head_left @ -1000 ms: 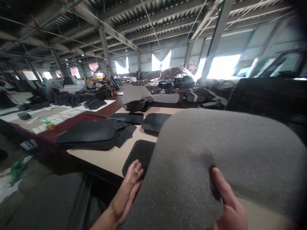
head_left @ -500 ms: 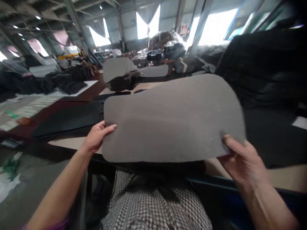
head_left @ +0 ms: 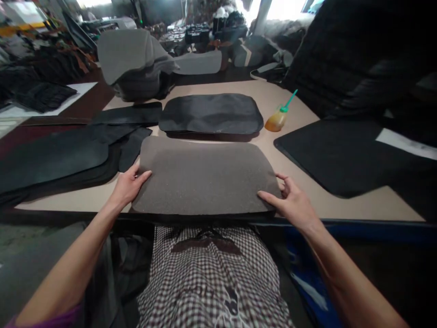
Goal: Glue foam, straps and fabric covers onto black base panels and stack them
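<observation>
A grey, round-cornered flat sheet (head_left: 208, 177) lies along the table's front edge, right in front of me. My left hand (head_left: 129, 184) grips its left edge, thumb on top and fingers at the side and beneath. At the opposite edge, my right hand (head_left: 290, 198) pinches the sheet with its thumb on the upper face. Just beyond lies a stack of black rounded pieces (head_left: 211, 114). To the right of that stack stands a bottle of amber liquid (head_left: 276, 119) with a green spout.
Black flat pieces (head_left: 54, 157) spread over the left side of the tan tabletop (head_left: 303, 182). A large black panel (head_left: 344, 155) covers the right side. Farther back, a pile of grey pieces (head_left: 126, 54) stands at the left.
Both hands have lowered the grey sheet from a raised, tilted position to the table's front edge. My view has tipped down, bringing the black stack and the bottle into sight.
</observation>
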Motion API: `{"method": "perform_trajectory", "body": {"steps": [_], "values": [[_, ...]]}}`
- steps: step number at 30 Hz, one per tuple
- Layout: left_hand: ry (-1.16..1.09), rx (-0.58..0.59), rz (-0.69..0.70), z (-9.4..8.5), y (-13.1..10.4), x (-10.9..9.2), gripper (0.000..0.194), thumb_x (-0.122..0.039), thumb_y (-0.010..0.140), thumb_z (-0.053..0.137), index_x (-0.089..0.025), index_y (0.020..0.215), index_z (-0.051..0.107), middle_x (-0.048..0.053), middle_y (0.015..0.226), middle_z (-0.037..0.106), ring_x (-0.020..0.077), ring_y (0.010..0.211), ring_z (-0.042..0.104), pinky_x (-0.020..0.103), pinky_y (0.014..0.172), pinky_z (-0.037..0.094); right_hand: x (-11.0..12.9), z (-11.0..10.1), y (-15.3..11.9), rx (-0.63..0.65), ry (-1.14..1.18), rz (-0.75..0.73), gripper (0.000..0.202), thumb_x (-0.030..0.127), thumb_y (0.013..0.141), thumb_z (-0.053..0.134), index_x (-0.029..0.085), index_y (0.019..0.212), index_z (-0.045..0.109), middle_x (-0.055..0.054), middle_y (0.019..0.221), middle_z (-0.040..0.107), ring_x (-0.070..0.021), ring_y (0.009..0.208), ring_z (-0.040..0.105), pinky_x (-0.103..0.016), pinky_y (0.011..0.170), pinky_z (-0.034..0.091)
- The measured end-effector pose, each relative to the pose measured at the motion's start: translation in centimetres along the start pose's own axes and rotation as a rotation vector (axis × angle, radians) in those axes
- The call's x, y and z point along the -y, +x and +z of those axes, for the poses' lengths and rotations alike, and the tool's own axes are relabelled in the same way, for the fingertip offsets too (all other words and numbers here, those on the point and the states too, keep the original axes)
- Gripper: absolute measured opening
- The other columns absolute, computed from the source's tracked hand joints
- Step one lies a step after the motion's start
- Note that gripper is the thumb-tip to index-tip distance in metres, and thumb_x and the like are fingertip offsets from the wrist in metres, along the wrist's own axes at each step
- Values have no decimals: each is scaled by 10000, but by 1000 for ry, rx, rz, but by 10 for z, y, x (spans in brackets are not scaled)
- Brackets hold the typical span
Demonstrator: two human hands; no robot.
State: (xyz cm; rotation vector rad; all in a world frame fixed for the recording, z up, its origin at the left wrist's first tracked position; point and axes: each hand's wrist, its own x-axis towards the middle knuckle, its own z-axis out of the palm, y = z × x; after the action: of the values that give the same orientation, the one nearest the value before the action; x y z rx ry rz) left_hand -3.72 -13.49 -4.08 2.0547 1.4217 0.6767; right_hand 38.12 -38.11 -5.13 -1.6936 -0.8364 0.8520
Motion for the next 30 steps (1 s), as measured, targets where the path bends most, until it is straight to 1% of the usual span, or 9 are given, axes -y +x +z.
{"method": "perform_trajectory", "body": {"steps": [4,10,13,16,19,22,26,30], "values": [[103,1,17,5,6,0,398,-563,888,613,-196,1034,667,33,932,731,200,792,653,258,689,452,-6,1,-8,-13,-47,-24,848,537,720,873,230,1401,472,-129,1180,739,-353,1022,723,-496,861,626],[259,-19,153,15,16,3,350,-537,924,586,-199,988,654,25,817,672,177,710,577,270,680,379,-15,2,-16,-70,-203,-60,886,574,748,834,215,1457,443,-143,1194,730,-357,1048,713,-532,942,583],[313,-28,196,18,17,3,324,-522,943,570,-203,941,626,14,778,627,173,696,549,270,674,351,-20,4,-18,-78,-276,-90,867,585,765,809,220,1461,444,-142,1196,727,-354,1051,712,-546,976,558],[327,-37,227,19,16,4,299,-504,951,567,-208,925,604,9,776,603,173,702,544,270,671,340,-24,5,-17,-90,-358,-104,858,604,769,788,220,1459,452,-154,1231,710,-371,1096,693,-565,985,542],[313,-41,227,19,15,5,291,-498,950,572,-209,934,600,8,787,608,168,688,541,269,664,337,-25,6,-15,-104,-410,-112,860,619,764,775,216,1457,461,-165,1283,683,-390,1151,664,-582,1005,520],[307,-34,218,18,13,5,302,-510,949,571,-210,950,607,14,808,624,174,704,554,271,673,347,-24,5,-15,-111,-436,-114,855,626,763,768,221,1455,469,-161,1295,676,-397,1166,653,-589,1014,508],[308,-32,196,18,12,3,307,-515,946,569,-212,962,614,19,819,638,174,705,555,273,674,352,-24,4,-15,-115,-462,-128,842,621,768,761,231,1456,473,-150,1274,686,-394,1159,655,-581,1009,509],[298,-40,185,18,11,2,297,-505,940,578,-210,931,612,8,778,620,163,669,542,268,650,347,-25,3,-14,-118,-486,-152,815,612,783,750,229,1451,483,-148,1228,704,-386,1121,673,-562,974,531]]}}
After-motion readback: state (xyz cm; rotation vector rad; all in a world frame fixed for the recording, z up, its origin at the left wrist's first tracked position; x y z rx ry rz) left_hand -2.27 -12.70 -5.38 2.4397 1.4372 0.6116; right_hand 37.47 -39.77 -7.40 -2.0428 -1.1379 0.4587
